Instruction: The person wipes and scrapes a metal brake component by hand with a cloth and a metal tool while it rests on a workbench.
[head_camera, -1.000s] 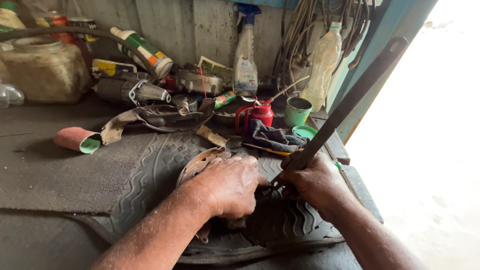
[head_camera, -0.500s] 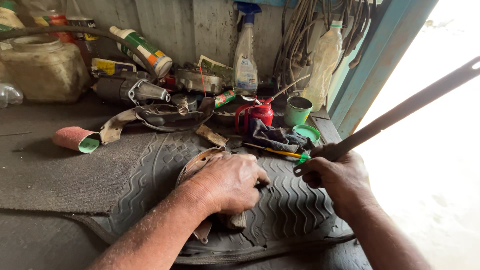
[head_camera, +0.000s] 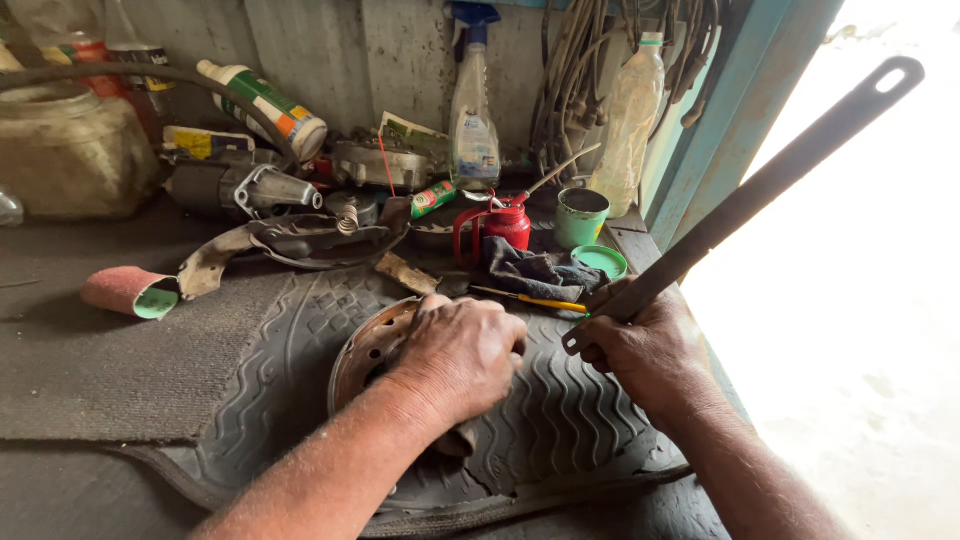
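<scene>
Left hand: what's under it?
The left hand presses on a rusty round metal part lying on the ribbed rubber mat. The part's centre and right side are hidden under the hand.

Left hand (head_camera: 462, 352) presses rusty disc (head_camera: 368, 350), perhaps metal; right hand (head_camera: 648, 345) grips bar (head_camera: 745, 200).
</scene>
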